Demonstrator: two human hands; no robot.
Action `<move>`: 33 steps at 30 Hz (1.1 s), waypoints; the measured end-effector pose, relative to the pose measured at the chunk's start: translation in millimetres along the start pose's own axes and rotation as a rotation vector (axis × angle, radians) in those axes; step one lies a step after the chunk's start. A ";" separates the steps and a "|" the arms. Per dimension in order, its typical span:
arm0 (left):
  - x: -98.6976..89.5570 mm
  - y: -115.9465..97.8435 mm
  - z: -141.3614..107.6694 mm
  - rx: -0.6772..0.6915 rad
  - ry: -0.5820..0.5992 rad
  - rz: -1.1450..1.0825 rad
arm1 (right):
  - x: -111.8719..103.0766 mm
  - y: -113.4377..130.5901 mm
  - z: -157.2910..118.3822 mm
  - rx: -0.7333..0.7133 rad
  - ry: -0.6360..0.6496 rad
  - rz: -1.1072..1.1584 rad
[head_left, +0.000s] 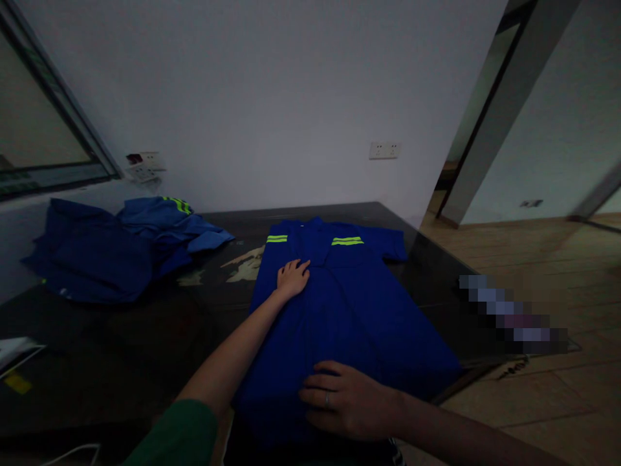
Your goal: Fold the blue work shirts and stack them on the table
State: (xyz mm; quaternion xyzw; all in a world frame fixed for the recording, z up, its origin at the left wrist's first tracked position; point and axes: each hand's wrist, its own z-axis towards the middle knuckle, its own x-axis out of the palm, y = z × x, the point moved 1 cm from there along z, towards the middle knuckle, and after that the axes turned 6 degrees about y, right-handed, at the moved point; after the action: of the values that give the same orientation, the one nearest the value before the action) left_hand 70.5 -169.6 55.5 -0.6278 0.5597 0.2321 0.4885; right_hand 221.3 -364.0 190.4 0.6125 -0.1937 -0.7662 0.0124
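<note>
A dark blue short-sleeved shirt (pixel 339 298) with yellow-green stripes lies spread on the dark table (pixel 194 336), its collar toward the wall. One sleeve sticks out to the right; the left side looks folded in. My left hand (pixel 293 279) rests flat on the upper left part of the shirt, fingers spread. Lower down, near the hem, my right hand (pixel 347 401) lies over the cloth with its fingers apart and a ring on one finger. Neither hand grips anything visible.
Crumpled blue garments (pixel 101 252) are heaped at the table's back left. A blurred-out item (pixel 509 310) lies at the right edge. White papers (pixel 19 353) sit at the far left. The wall (pixel 291 129) with sockets (pixel 385 151) stands behind the table.
</note>
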 end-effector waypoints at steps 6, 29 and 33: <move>-2.1 6.2 25.1 0.046 -0.045 -0.006 | -29.1 -13.1 -23.4 0.426 -0.096 0.065; -27.3 34.9 48.2 -0.051 0.061 0.049 | -19.9 -25.3 -65.3 0.963 -0.159 0.355; -40.8 -35.8 75.2 0.087 -0.021 0.058 | -42.5 6.2 -129.8 1.371 -0.428 0.360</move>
State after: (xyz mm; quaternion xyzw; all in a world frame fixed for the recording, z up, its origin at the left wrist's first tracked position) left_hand 112.1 -88.2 71.1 -0.5870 0.5822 0.2281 0.5142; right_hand 352.9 -395.4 209.4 0.2789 -0.7243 -0.5622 -0.2855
